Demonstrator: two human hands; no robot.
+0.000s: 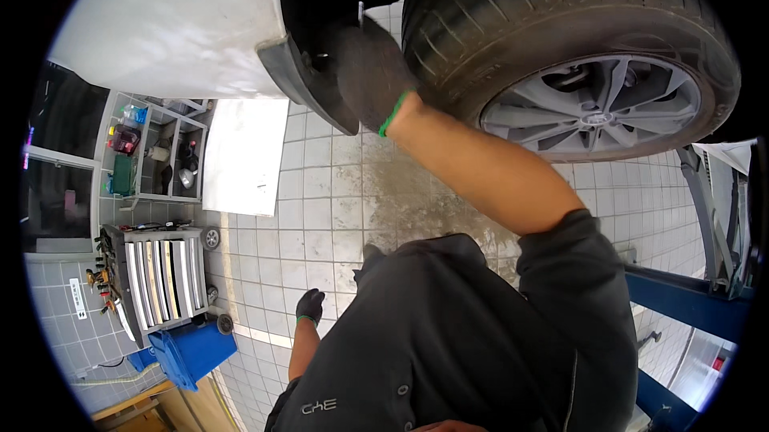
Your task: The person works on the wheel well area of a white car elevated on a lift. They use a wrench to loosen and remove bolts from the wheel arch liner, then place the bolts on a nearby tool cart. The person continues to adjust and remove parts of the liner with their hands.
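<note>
Head view: landmark is the wheel (597,120), silver alloy with black tyre. Right hand (372,76), dark glove with green cuff, is up just left of the wheel, inside the wheel arch by the dark splash flap (308,92) on the white body panel (176,32). A small metal piece (360,12) pokes out above the glove — can't tell if the fingers are clamped on it, they're hidden. Left hand (310,305), also gloved, hangs well below and left of the wheel, fingers partly curled; can't tell if it's empty. Step looks like work at the arch edge beside the flap; next move probably calls for a firm hold there — knuckles clear of the tyre.
</note>
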